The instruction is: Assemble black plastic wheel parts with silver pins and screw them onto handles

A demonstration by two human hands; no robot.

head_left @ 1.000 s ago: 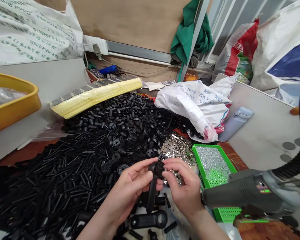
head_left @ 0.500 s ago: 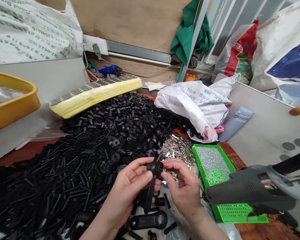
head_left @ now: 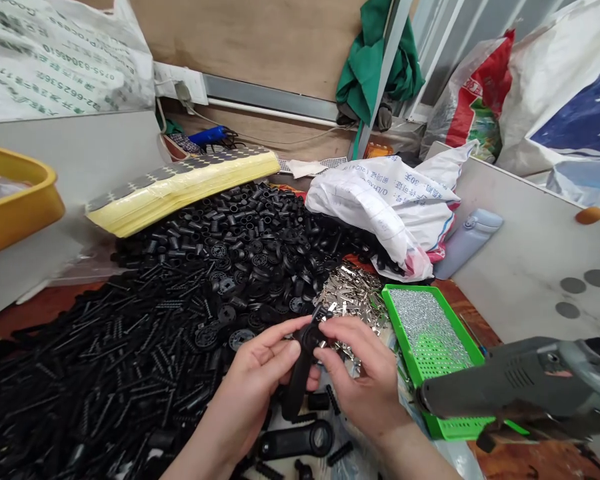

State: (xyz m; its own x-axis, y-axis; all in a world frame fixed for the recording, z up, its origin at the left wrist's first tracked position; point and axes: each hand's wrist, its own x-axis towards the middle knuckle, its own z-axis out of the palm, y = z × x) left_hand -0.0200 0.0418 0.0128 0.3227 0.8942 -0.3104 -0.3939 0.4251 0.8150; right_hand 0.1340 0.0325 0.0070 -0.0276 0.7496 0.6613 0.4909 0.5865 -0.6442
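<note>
**Your bare hands and forearms, seen from your head camera**
Your left hand (head_left: 257,377) and right hand (head_left: 365,383) both show slim, tapering fingers (head_left: 275,340) with nails cut short. Your left forearm (head_left: 205,453) and right forearm (head_left: 415,457) are bare all the way to the bottom edge of the view, where each narrows into a smooth wrist above the hand.

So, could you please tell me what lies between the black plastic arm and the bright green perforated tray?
The head view shows the right hand and a loose pile of silver metal clips there.
</note>
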